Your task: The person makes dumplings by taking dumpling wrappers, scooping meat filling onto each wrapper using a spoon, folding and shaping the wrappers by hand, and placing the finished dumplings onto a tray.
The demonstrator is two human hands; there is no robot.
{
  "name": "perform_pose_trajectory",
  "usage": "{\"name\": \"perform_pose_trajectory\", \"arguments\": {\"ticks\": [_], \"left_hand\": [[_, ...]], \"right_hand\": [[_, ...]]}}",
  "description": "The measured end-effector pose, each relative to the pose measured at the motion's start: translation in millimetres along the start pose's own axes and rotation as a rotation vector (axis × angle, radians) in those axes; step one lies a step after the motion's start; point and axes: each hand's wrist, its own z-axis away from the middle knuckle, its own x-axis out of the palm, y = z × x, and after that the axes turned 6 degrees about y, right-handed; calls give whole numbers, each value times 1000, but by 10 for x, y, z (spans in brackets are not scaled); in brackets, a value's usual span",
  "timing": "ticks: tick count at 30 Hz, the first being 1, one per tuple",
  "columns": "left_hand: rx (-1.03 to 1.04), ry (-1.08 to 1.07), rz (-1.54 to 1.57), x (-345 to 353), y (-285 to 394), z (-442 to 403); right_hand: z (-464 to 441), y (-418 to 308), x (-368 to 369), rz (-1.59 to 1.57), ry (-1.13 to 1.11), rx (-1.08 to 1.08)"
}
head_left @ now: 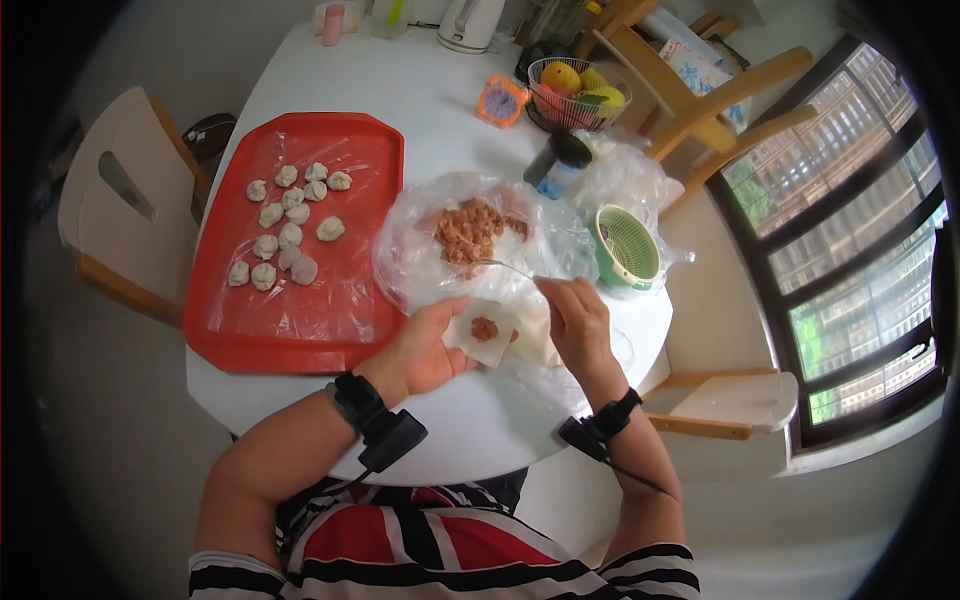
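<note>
My left hand (pixel 428 348) holds a square dumpling wrapper (pixel 492 348) on its fingers, with a small lump of meat filling (pixel 484 329) at the wrapper's middle. In my right hand (pixel 577 318) is a thin, spoon-like metal utensil (pixel 515 268), gripped by its handle. Its far end touches the edge of the minced meat (pixel 468 232), so its exact shape is hidden. That meat lies on a clear plastic bag (pixel 400 235). Pale stacked wrappers (pixel 536 335) sit partly behind my right hand. Several folded dumplings (pixel 290 235) rest on the red tray (pixel 290 355) at the left.
A green-and-white plastic basket (pixel 628 248) stands right of the meat, near a dark-lidded jar (pixel 560 165) and crumpled plastic bags (pixel 625 180). Farther back are an orange clock (pixel 501 101), a wire fruit bowl (pixel 578 95) and a white kettle (pixel 470 25). Chairs (pixel 125 205) flank the white table (pixel 330 80).
</note>
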Motion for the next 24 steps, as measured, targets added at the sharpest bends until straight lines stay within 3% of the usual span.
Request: {"name": "perform_pose_trajectory", "arguments": {"ticks": [3,7,9,15,24], "left_hand": [[7,10,10,-53,-5,-32],[12,43,15,-117,-28,-76],[6,47,28,-133,-43,-72],[-11,18,24,-206,-78,-121],[3,84,-31,-132,-94,-71]], "right_hand": [[-9,-32,81,25,-56,-2],[33,-66,137,-2,-185,116],[-1,-135,111,-76,-237,290],[-53,-172,42,-136,-282,427],[-113,-186,11,-167,-314,489]]}}
